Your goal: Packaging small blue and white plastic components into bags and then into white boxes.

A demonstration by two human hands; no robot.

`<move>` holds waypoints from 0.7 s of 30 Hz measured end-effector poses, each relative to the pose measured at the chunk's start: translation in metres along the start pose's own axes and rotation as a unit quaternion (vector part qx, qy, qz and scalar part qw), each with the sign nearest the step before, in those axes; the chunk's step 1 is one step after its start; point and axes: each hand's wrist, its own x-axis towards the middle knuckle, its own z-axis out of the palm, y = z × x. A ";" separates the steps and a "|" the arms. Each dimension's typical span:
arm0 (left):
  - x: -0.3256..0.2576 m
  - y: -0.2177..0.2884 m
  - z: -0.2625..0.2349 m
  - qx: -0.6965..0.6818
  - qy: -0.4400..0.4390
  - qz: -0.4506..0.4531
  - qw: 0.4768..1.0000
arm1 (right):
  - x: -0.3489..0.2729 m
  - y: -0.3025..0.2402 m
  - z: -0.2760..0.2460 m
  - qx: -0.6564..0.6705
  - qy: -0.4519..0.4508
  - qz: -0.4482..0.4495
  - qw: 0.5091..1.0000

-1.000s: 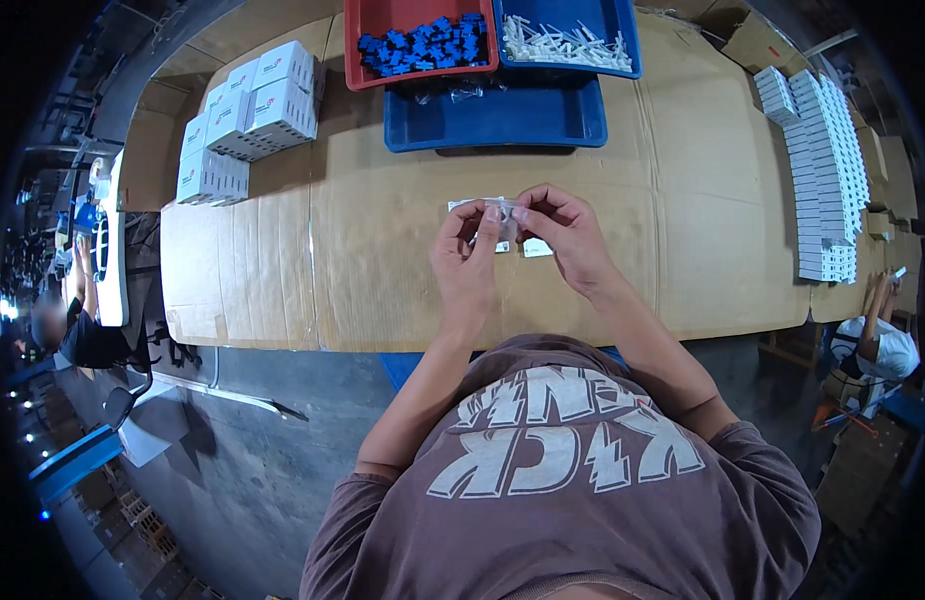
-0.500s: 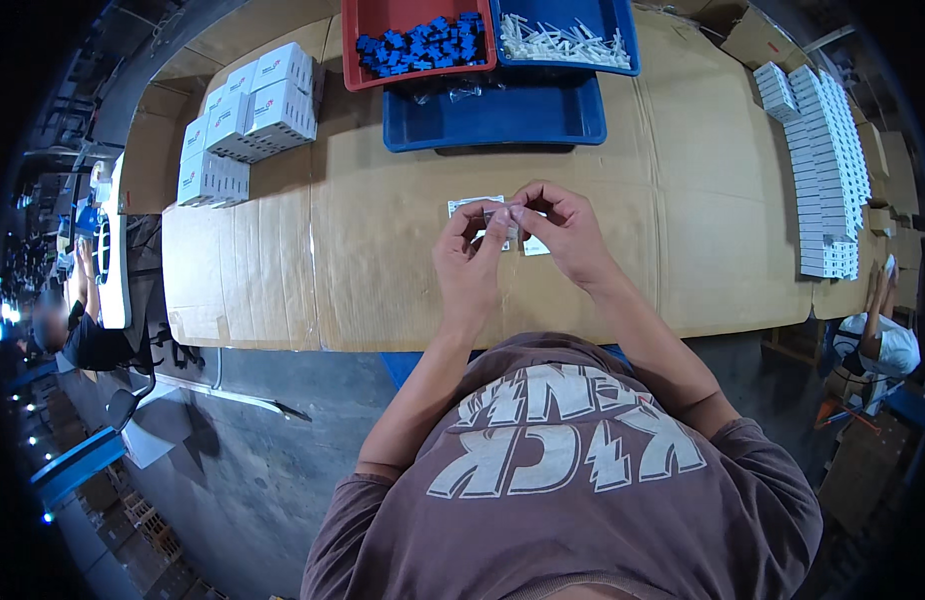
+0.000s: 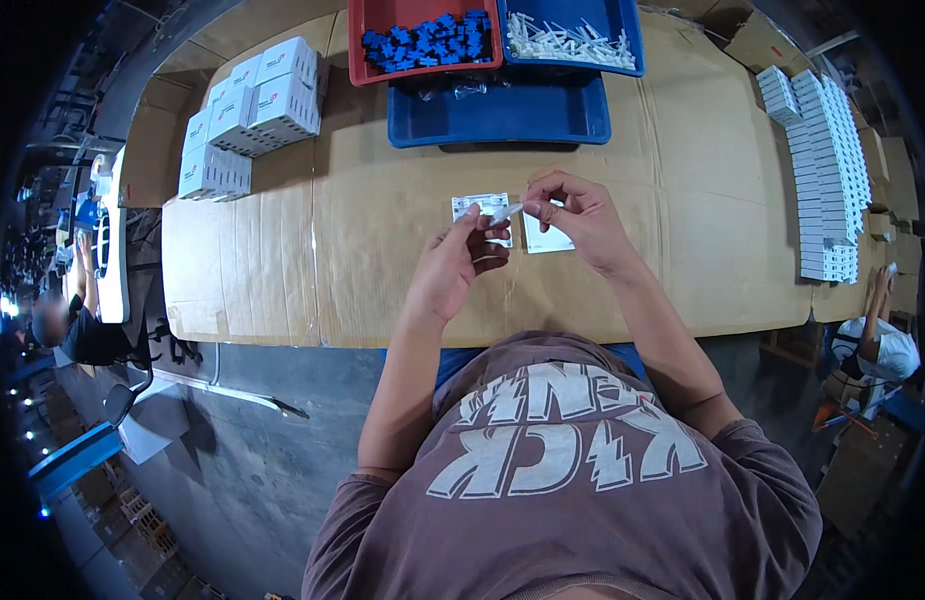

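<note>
Brown T-shirt (image 3: 583, 540) with pale lettering fills the lower view, both bare forearms reaching forward over the counter (image 3: 383, 250), which is covered in cardboard. Right hand (image 3: 573, 215) pinches 1 end of a small clear plastic piece (image 3: 508, 213) between thumb and fingers. Left hand (image 3: 461, 255) has its fingers half curled at the other end; can't tell if they grip it. The piece is above the counter, between the 2 hands, too small to identify.

Below and behind the hands, 2 cards lie flat side by side: a printed white card (image 3: 465, 206) at left, partly hidden, and a plain white card (image 3: 549, 243) at right.

Further off: empty-looking blue tray (image 3: 498, 122). Left, stacked white boxes (image 3: 253, 115); right, a long stack of slim white boxes (image 3: 823, 185). Behind the blue tray, a red bin (image 3: 428, 76) of blue pieces (image 3: 433, 43) and a blue bin (image 3: 575, 68) of white sticks (image 3: 568, 43). Background: 2 people, 1 each side.
</note>
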 end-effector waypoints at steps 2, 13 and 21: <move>-0.003 -0.003 0.001 -0.007 0.014 0.012 1.000 | -0.001 0.000 -0.004 -0.035 -0.014 -0.015 0.999; 0.006 -0.022 0.004 0.051 0.024 0.094 0.994 | -0.009 -0.007 -0.006 -0.086 -0.063 0.051 0.993; 0.003 -0.026 0.015 0.071 0.040 0.119 0.990 | -0.003 0.001 0.004 -0.060 -0.038 0.024 0.997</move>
